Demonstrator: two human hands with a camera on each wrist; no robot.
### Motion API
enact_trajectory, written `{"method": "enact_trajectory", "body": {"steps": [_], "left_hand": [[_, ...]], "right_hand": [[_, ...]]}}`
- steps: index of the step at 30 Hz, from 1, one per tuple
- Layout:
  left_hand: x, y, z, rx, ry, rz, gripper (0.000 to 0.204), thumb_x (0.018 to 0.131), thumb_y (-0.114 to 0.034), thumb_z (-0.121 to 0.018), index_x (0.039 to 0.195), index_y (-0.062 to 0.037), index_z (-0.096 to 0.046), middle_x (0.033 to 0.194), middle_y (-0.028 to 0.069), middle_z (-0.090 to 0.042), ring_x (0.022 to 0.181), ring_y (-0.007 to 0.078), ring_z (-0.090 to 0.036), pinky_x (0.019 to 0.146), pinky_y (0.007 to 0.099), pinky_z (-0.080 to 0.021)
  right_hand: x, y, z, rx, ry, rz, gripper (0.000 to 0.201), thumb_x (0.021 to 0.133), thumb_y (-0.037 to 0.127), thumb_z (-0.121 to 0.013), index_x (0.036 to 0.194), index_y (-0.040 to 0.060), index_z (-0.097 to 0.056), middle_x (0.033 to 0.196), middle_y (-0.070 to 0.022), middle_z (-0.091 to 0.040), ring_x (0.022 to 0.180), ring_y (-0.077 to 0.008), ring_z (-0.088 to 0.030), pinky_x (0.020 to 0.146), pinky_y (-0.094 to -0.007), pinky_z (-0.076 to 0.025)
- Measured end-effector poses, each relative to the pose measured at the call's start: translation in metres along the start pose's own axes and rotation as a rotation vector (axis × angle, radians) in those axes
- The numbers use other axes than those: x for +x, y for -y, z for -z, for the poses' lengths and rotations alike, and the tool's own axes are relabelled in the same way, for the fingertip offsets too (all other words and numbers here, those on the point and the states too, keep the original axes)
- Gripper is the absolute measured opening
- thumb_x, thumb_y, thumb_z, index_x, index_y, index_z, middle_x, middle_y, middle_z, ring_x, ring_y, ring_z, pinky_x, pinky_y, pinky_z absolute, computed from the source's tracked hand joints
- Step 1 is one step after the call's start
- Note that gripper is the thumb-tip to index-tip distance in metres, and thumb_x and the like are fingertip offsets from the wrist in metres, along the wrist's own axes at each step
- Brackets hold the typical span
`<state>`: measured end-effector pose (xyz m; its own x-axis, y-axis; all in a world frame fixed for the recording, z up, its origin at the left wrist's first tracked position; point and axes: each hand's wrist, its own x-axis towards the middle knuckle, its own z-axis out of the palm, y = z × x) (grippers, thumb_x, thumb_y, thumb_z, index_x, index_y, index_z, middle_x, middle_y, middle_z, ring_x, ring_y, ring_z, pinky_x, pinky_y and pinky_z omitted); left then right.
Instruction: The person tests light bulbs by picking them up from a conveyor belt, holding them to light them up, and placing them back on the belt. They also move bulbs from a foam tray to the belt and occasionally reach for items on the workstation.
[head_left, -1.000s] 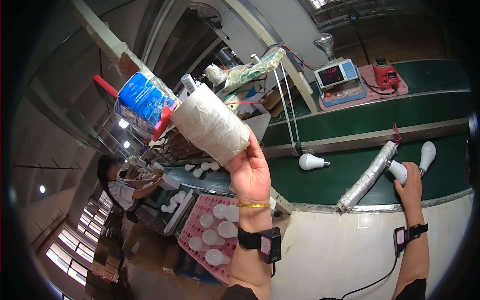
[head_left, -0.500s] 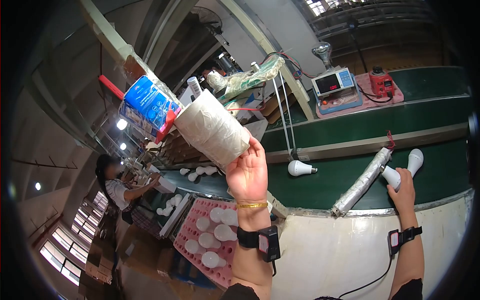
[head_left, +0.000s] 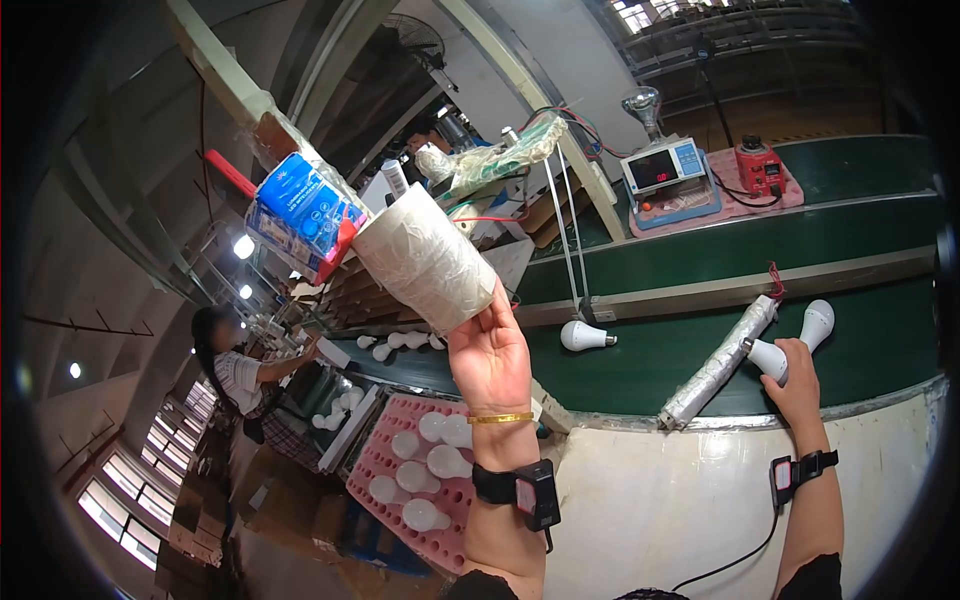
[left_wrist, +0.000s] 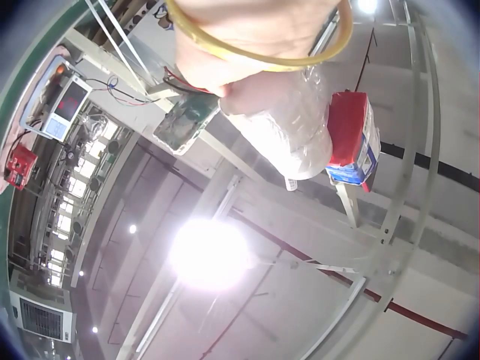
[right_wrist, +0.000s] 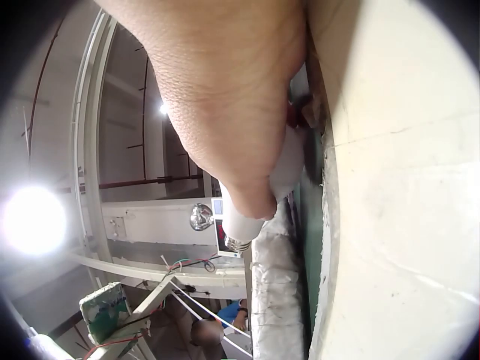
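In the head view, my left hand [head_left: 490,360] is raised at the lower end of an off-white tape-wrapped cylinder [head_left: 425,260], palm toward me. Its fingertips are hidden behind the cylinder, so I cannot tell what they hold. My right hand [head_left: 800,390] grips a white light bulb [head_left: 767,358], its screw base pointing left at the silver-taped bar [head_left: 720,365]. The right wrist view shows that bulb [right_wrist: 238,223] under my fingers, close over the bar [right_wrist: 276,292]. Another bulb [head_left: 817,324] lies just beyond my right hand, and one [head_left: 582,336] sits left of the bar.
A green conveyor belt [head_left: 660,345] runs behind the pale worktop [head_left: 660,500]. Pink foam [head_left: 375,455] holds several bulbs at lower left. A blue box [head_left: 303,200] hangs beside the cylinder. The meter [head_left: 660,168] and red device [head_left: 762,168] stand behind; another person [head_left: 240,375] works at left.
The loose bulbs have shifted left along the belt. The meter's red reading has dropped from a long number to about zero. Both hands keep their places, and the view has turned slightly.
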<state>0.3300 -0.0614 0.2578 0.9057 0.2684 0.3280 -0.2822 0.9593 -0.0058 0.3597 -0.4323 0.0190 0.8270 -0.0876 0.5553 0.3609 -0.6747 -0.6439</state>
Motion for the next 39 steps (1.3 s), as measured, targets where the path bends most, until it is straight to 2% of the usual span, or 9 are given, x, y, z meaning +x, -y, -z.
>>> {"method": "enact_trajectory", "body": {"steps": [5, 8, 12, 15, 19, 23, 29, 31, 39], "left_hand": [[-0.006, 0.003, 0.002, -0.006, 0.031, 0.051, 0.032, 0.091, 0.003, -0.044, 0.122, 0.01, -0.049, 0.137, 0.0179, -0.045, 0.135, 0.0358, -0.035, 0.108, 0.0408, -0.044], [-0.012, 0.004, -0.003, 0.0, -0.012, 0.075, 0.033, 0.092, 0.001, -0.045, 0.124, 0.0095, -0.047, 0.141, 0.0188, -0.039, 0.138, 0.0365, -0.03, 0.111, 0.044, -0.039], [-0.023, 0.009, -0.004, 0.026, -0.11, 0.021, 0.035, 0.092, -0.003, -0.047, 0.126, 0.0077, -0.046, 0.144, 0.0196, -0.036, 0.139, 0.0369, -0.027, 0.113, 0.0461, -0.035], [-0.061, 0.015, 0.001, 0.255, -0.088, 0.083, 0.034, 0.093, -0.008, -0.047, 0.126, 0.0016, -0.047, 0.141, 0.0171, -0.041, 0.137, 0.0368, -0.033, 0.111, 0.0452, -0.039], [-0.164, -0.019, 0.04, 0.728, 0.154, 0.489, 0.032, 0.095, -0.009, -0.046, 0.127, -0.0036, -0.05, 0.114, 0.014, -0.061, 0.11, 0.0246, -0.06, 0.088, 0.0336, -0.052], [-0.262, -0.078, 0.065, 1.815, -0.035, 0.737, 0.023, 0.094, -0.005, -0.05, 0.114, 0.0007, -0.061, 0.094, 0.01, -0.067, 0.083, 0.0173, -0.066, 0.075, 0.0287, -0.054], [-0.344, -0.146, 0.111, 2.297, 0.157, 0.487, 0.016, 0.088, -0.003, -0.057, 0.1, -0.0019, -0.066, 0.089, 0.0122, -0.066, 0.075, 0.0213, -0.065, 0.068, 0.0299, -0.052], [-0.357, -0.14, 0.134, 2.585, 0.31, -0.023, 0.014, 0.082, -0.001, -0.059, 0.093, -0.0034, -0.066, 0.083, 0.0114, -0.062, 0.071, 0.0241, -0.061, 0.061, 0.0329, -0.048], [-0.352, -0.131, 0.123, 2.483, 0.158, 0.148, 0.015, 0.077, 0.002, -0.059, 0.089, -0.0047, -0.064, 0.08, 0.01, -0.058, 0.068, 0.0247, -0.054, 0.057, 0.0336, -0.045]], "right_hand": [[0.003, 0.003, -0.001, -0.06, -0.015, 0.056, 0.054, 0.07, 0.008, -0.072, 0.12, 0.0068, -0.051, 0.12, -0.0113, -0.054, 0.111, -0.0324, -0.054, 0.093, -0.0397, -0.046], [0.009, 0.014, -0.007, 1.326, 0.097, -0.556, 0.046, 0.088, 0.035, -0.061, 0.125, 0.0106, -0.049, 0.121, -0.0027, -0.056, 0.109, -0.0195, -0.055, 0.09, -0.0376, -0.047], [0.003, 0.032, -0.018, 1.554, 0.265, -0.78, 0.05, 0.093, 0.046, -0.054, 0.132, 0.0157, -0.047, 0.125, -0.0033, -0.056, 0.112, -0.02, -0.056, 0.088, -0.0425, -0.047], [-0.007, 0.062, -0.026, 1.758, 0.323, -0.73, 0.048, 0.086, 0.027, -0.058, 0.13, 0.0097, -0.048, 0.128, -0.0086, -0.055, 0.119, -0.025, -0.053, 0.1, -0.0441, -0.045], [-0.032, 0.091, -0.022, 1.728, 0.497, -0.713, 0.053, 0.083, 0.018, -0.061, 0.133, 0.0071, -0.047, 0.126, -0.0088, -0.054, 0.117, -0.0225, -0.053, 0.102, -0.0421, -0.043], [-0.054, 0.12, -0.021, 1.759, 0.546, -0.775, 0.053, 0.088, 0.017, -0.057, 0.138, 0.0092, -0.043, 0.127, -0.0086, -0.054, 0.122, -0.023, -0.051, 0.105, -0.0408, -0.041], [-0.093, 0.132, -0.043, 1.819, 0.44, -0.863, 0.052, 0.092, 0.025, -0.049, 0.139, 0.0055, -0.038, 0.117, -0.0149, -0.059, 0.116, -0.0312, -0.057, 0.101, -0.0464, -0.046], [-0.102, 0.137, -0.049, 1.764, 0.373, -0.962, 0.049, 0.093, 0.027, -0.046, 0.136, 0.0047, -0.04, 0.107, -0.0152, -0.062, 0.106, -0.0325, -0.062, 0.093, -0.046, -0.052], [-0.099, 0.125, -0.046, 1.591, 0.447, -0.998, 0.039, 0.092, 0.019, -0.04, 0.125, -0.0008, -0.045, 0.091, -0.0143, -0.064, 0.089, -0.0301, -0.068, 0.078, -0.0419, -0.056]]}}
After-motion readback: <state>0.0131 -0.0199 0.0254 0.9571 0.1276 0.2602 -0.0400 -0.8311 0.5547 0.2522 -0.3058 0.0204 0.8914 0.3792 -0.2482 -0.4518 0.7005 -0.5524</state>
